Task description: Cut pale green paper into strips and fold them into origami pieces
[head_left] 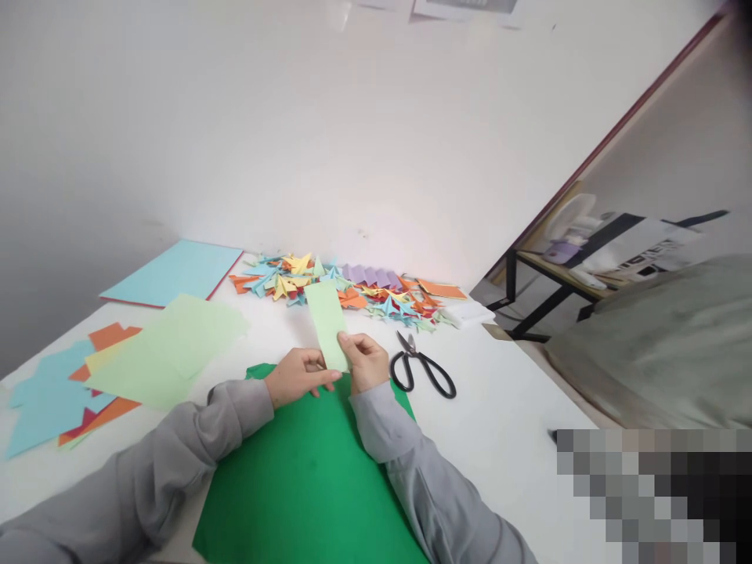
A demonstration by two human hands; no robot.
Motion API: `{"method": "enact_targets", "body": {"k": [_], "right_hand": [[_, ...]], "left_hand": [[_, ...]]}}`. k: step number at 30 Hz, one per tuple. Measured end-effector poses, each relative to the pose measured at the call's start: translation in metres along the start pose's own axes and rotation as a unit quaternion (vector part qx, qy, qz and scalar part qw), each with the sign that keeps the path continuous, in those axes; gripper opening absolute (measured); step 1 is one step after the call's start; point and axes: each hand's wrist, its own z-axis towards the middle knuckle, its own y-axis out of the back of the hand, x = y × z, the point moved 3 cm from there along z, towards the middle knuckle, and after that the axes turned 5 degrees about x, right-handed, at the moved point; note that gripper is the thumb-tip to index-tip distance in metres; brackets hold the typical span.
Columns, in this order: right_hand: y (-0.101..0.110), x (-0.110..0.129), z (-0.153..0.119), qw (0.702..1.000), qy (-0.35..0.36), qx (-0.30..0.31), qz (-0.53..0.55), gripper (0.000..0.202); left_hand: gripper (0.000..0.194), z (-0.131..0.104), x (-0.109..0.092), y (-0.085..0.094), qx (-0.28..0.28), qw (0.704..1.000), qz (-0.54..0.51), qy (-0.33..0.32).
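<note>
A narrow light green strip of paper (327,317) is held up between my two hands, above a large green sheet (294,478). My right hand (367,360) pinches its right edge between thumb and fingers. At the strip's lower end, my left hand (301,376) has its thumb against the paper, with the fingers curled behind it. Black-handled scissors (420,364) lie on the white table just right of my right hand, blades pointing away and slightly apart. Beyond the strip spreads a pile of small folded paper pieces (287,278) in several colours.
Loose light green sheets (170,348) overlap blue paper (50,399) and orange pieces at the left. A stack topped with light blue paper (176,270) lies by the wall. Pleated purple paper (371,276) sits in the pile. A bed or couch with a grey-green cover (663,352) is at right.
</note>
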Motion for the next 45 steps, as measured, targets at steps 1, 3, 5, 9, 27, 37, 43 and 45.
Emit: {"method": "enact_targets", "body": {"k": [1, 3, 5, 9, 27, 37, 43, 45], "right_hand": [[0.000, 0.001, 0.000, 1.000, 0.001, 0.007, -0.004, 0.028], [-0.001, 0.002, 0.001, 1.000, 0.006, 0.023, -0.016, 0.027], [-0.003, 0.004, 0.002, 0.998, 0.009, 0.045, -0.034, 0.026], [-0.002, 0.003, 0.007, 0.997, 0.005, 0.073, -0.027, 0.027], [-0.016, 0.002, -0.002, 0.990, -0.040, 0.130, -0.030, 0.032], [-0.016, 0.000, -0.002, 0.988, -0.056, 0.140, -0.027, 0.032], [-0.015, -0.001, 0.001, 0.989, -0.077, 0.129, -0.011, 0.027], [-0.016, -0.002, 0.002, 0.986, -0.083, 0.142, -0.013, 0.029]], "left_hand": [[0.030, 0.000, -0.002, 0.002, -0.018, 1.000, -0.009, -0.008], [0.032, 0.001, -0.005, 0.007, -0.062, 0.998, -0.030, -0.016], [0.032, 0.002, -0.006, 0.010, -0.086, 0.995, -0.047, -0.008], [0.031, 0.005, -0.007, 0.012, -0.114, 0.992, -0.061, -0.010], [0.035, 0.009, -0.014, 0.007, -0.133, 0.959, -0.243, -0.061], [0.034, 0.014, -0.009, 0.009, -0.121, 0.978, -0.164, -0.034], [0.031, 0.019, -0.006, 0.010, -0.108, 0.975, -0.191, -0.041], [0.031, 0.019, -0.005, 0.011, -0.108, 0.977, -0.180, -0.044]]}}
